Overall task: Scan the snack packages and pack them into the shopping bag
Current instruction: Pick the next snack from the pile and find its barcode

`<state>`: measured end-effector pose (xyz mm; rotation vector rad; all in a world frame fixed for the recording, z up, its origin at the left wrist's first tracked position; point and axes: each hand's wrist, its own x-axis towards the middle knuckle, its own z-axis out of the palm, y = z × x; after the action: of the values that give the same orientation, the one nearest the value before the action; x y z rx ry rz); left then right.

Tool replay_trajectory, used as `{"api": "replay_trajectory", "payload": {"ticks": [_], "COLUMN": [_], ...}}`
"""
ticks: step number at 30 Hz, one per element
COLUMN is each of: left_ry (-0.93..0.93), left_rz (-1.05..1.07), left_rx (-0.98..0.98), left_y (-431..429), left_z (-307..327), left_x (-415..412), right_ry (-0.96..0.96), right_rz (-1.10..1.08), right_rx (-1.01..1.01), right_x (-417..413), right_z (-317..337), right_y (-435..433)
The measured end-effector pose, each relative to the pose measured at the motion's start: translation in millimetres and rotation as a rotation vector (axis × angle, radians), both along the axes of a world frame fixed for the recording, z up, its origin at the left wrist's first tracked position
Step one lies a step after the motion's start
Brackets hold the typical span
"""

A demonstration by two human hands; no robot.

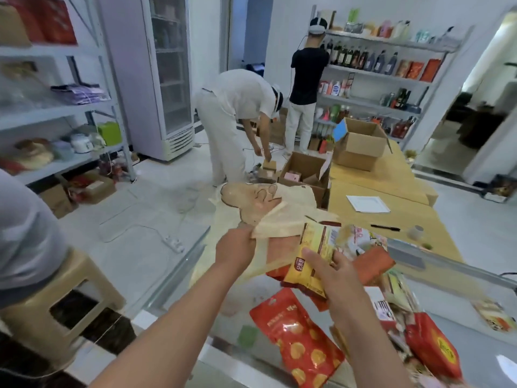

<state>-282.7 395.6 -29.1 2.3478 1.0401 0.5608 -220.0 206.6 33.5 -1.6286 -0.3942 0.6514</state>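
Left hand: the left hand (237,247), at the centre of the frame, pinches the edge of the shopping bag (268,217) between curled fingers and thumb, lifting the cloth at its opening.
Right hand: the right hand (333,273), just right of centre, grips the yellow snack package (313,250), thumb laid across its face and fingers curled behind.
Shopping bag: a cream cloth bag with a tan animal print, lying above the left hand in the middle of the frame, its mouth turned toward the packet.
Yellow snack package: tilted, its upper end with the barcode touching or just beside the bag's opening; which of the two cannot be told.
Red snack package: a red snack package (302,343) with round orange prints lies flat on the glass counter (447,326) at lower centre, below the right hand.
Other packets: a red and yellow packet (430,343) lies at lower right; an orange-red packet (375,264) sits just right of the right hand, with more wrappers piled around it.
Upper right of centre: a black pen (384,227) and a white sheet (368,204) lie apart on a yellowish table (363,175).
Background: a person in pale clothes (237,113) bends over open cardboard boxes (305,169); another, in a black top (307,77), faces shelves of bottles (391,74).
Lower left: a beige plastic stool (61,303).
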Motion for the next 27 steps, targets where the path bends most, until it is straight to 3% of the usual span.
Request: {"api": "replay_trajectory", "payload": {"ticks": [4, 7, 9, 12, 18, 22, 25, 27], "left_ry": [-0.313, -0.404, -0.391, -0.218, 0.024, -0.019, -0.119, -0.157], "left_rz": [-0.057, -0.097, -0.129, -0.259, -0.257, -0.248, -0.244, -0.258], "left_rx": [0.178, 0.37, 0.488, 0.614, 0.602, 0.582, 0.544, 0.549], "left_y": [20, 34, 43, 56, 71, 69, 65, 62], "left_z": [48, 87, 105, 117, 124, 123, 123, 123], "left_x": [-9, -6, -2, -2, -11, -14, -11, -9], "right_ry": [0.033, 0.08, 0.1, 0.157, 0.15, 0.164, 0.074, 0.126], "right_rz": [0.081, 0.125, 0.133, 0.179, 0.135, 0.067, -0.143, -0.228], "right_rx": [-0.077, -0.103, -0.121, -0.178, -0.236, -0.065, 0.046, 0.098], "right_x": [-20, -20, -19, -15, -6, 13, 82, 85], "right_z": [-11, -19, -24, -34, -37, -22, -101, -112], "right_y": [29, 51, 62, 81, 114, 166, 231, 250]}}
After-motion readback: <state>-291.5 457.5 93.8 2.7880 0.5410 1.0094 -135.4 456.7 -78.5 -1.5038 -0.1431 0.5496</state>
